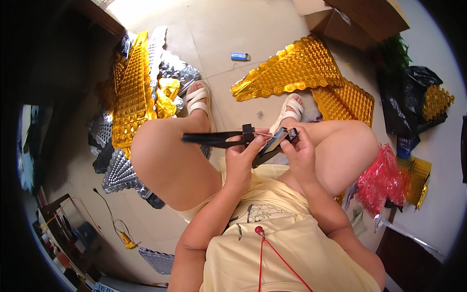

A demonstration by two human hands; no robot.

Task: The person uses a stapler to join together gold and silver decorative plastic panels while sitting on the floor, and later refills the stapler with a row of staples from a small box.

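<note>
In the head view the person sits with bare knees raised, and both hands meet above the lap, just in front of a pale yellow shirt. The left hand (242,155) is curled closed around the middle of a long black plier-like tool (219,138), whose handles reach out to the left over the left thigh while its head points right, toward the other hand. The right hand (300,148) is closed as well, its fingertips pinching a small dark clip-like piece (292,133) right at the tool's tip; a dark flat strip (270,148) slants down between the two hands, touching both. What exactly that strip is cannot be told. The tool thus lies across the left hand and ends at the right, the two hands nearly touching. Below them, feet in white strapped sandals (199,100) rest on the pale tiled floor (233,29). Embossed gold foil sheets (292,70) lie beyond the right knee, and more gold and silver foil sheets (134,92) are piled left of the left knee. A small blue lighter (239,56) lies on the floor well beyond the feet, and crumpled red foil (382,180) sits beside the right thigh.
</note>
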